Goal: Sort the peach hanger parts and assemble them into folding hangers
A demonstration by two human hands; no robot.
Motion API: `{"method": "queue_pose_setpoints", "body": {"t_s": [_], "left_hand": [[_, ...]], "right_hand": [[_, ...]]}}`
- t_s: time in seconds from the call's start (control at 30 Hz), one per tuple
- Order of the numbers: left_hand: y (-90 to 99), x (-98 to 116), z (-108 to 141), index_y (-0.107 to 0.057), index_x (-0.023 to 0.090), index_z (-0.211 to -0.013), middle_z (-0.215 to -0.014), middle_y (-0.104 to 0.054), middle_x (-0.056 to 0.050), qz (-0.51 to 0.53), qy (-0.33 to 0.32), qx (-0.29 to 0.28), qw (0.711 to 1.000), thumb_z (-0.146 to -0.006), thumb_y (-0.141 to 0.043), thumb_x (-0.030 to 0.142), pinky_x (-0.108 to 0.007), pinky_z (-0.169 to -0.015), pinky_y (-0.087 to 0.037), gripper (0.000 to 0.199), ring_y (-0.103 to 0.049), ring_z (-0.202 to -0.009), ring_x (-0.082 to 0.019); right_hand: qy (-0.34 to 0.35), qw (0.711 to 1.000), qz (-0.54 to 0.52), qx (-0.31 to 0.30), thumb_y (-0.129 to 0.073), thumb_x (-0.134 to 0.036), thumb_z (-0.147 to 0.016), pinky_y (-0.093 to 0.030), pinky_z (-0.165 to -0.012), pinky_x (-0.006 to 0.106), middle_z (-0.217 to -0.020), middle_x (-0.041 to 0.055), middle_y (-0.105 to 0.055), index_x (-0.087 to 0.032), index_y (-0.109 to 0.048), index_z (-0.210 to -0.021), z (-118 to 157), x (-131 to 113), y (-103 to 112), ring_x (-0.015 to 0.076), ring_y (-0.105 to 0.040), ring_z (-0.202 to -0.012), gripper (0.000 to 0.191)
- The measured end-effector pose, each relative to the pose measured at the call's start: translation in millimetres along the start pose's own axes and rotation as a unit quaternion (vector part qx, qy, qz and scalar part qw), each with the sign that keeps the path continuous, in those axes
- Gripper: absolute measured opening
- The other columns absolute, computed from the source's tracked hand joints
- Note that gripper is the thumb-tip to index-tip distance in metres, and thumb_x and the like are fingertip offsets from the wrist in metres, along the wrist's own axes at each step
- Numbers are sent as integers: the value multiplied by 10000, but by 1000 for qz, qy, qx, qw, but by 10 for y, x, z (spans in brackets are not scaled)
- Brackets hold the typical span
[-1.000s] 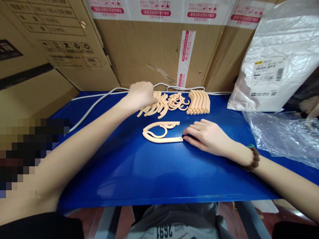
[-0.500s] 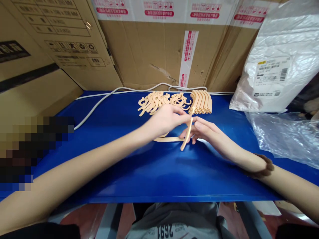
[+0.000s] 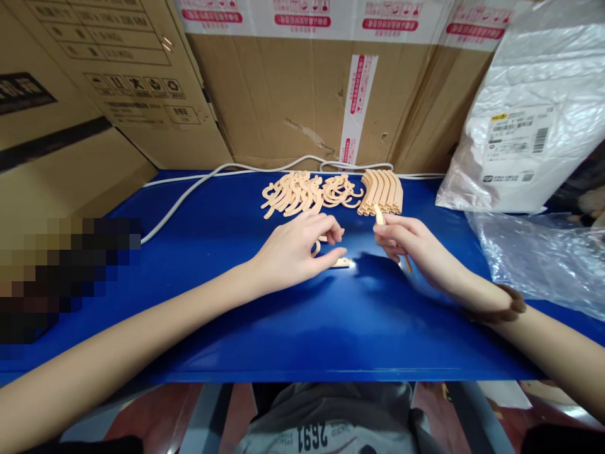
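Trouble, in the head view, would most likely begin at the right hand (image 3: 404, 243), whose fingers and thumb are closed on a slim peach strip (image 3: 379, 215). One end pokes up past the fingertips and the other shows below the hand. With so small a part pinched, a slack or off-centre hold could let it twist or drop onto the blue table (image 3: 302, 337). Its upper end overlaps the front edge of the neat stack of curved arms (image 3: 384, 188) in this view; whether they touch, I cannot tell. If they do, a careless sweep could knock that row askew.

The left hand (image 3: 302, 249) is loosely curled, thumb and fingers apart, with nothing visible between them. It covers most of a peach frame (image 3: 341, 262), with only an arm end and bits of curve showing, so I cannot tell whether its parts are joined or whether the palm touches them. Pressing down blindly could shift or unseat them. Behind it, the heap of curved pieces (image 3: 295, 192) lies close to the pile of hooks (image 3: 339, 191); a brush of the knuckles might mix the two.
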State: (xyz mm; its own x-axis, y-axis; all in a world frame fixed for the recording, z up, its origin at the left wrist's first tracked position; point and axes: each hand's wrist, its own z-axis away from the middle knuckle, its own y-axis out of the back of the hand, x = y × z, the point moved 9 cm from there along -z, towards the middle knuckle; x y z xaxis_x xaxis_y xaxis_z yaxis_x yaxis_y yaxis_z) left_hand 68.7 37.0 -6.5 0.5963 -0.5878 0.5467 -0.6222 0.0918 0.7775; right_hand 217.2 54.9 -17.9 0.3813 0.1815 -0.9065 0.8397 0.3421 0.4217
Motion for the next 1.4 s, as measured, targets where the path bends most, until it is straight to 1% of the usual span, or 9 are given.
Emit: {"method": "queue_pose_setpoints", "body": {"t_s": [0.07,0.17,0.23,0.37,0.57,0.83,0.97,1.1,1.4], "left_hand": [[-30,23,50,-558,218,-1015,-1084,-647,-43,-39,-34,-8,999,-880,-622,417,-353,-874,-454,249,-573,-1033,-218],[-131,8,106,-517,215,-1015,-1284,-590,-82,-62,-63,-42,995,-874,-624,388,-447,-1052,-382,248,-492,-1240,-262],[-203,-23,131,-505,217,-1002,-1400,-519,-93,-71,-73,-70,992,-887,-599,382,-491,-1128,-318,222,-385,-1369,-288],[-314,-62,165,-513,213,-1046,-1508,-415,-103,-102,-105,-116,982,-948,-495,397,-534,-1189,-248,209,-263,-1464,-305],[-384,-65,175,-519,190,-1071,-1543,-374,-130,-152,-145,-140,968,-1003,-387,361,-563,-1220,-166,227,-224,-1494,-304],[-380,-67,160,-534,168,-1066,-1545,-384,-136,-132,-135,-128,974,-1034,-323,373,-495,-1224,-227,297,-278,-1480,-279],[-339,-83,141,-501,184,-1109,-1545,-396,-121,-113,-109,-107,982,-1037,-329,390,-512,-1215,-241,278,-305,-1469,-268],[-309,-95,128,-470,194,-1111,-1521,-434,-120,-91,-95,-91,987,-1030,-358,363,-522,-1195,-277,218,-359,-1440,-261],[-280,-84,122,-427,212,-974,-1513,-434,-138,-57,-98,-61,992,-1021,-371,364,-515,-1193,-283,169,-373,-1431,-239]], "right_hand": [[55,986,159,15,-478,-443,-925,-284,-499,269,-593,-34,-392,-215,-416,-687,14,-111,49,114,-360,-519,336],[127,909,395,36,-426,-444,-954,-272,-550,292,-622,2,-490,-218,-409,-699,50,-241,40,145,-428,-555,341],[152,872,466,20,-366,-412,-982,-303,-581,295,-691,32,-554,-212,-445,-732,57,-248,-14,163,-492,-600,330],[174,844,505,-39,-264,-383,-1026,-361,-651,281,-828,63,-619,-189,-551,-833,56,-186,-135,176,-584,-716,396],[171,846,502,-57,-261,-385,-1035,-361,-635,268,-808,56,-667,-182,-578,-902,71,-145,-205,175,-619,-709,399],[160,848,502,-58,-251,-387,-1035,-352,-614,271,-818,58,-682,-184,-565,-895,64,-112,-223,180,-632,-703,400],[167,851,495,-57,-264,-378,-1033,-356,-619,271,-804,57,-677,-185,-563,-885,61,-121,-248,177,-625,-697,385],[164,861,477,-63,-270,-381,-1036,-369,-637,272,-825,53,-685,-189,-567,-908,64,-99,-276,179,-638,-719,376],[118,889,438,-71,-257,-398,-1042,-372,-648,280,-860,39,-699,-208,-581,-1029,72,-37,-265,194,-655,-735,376]]}}
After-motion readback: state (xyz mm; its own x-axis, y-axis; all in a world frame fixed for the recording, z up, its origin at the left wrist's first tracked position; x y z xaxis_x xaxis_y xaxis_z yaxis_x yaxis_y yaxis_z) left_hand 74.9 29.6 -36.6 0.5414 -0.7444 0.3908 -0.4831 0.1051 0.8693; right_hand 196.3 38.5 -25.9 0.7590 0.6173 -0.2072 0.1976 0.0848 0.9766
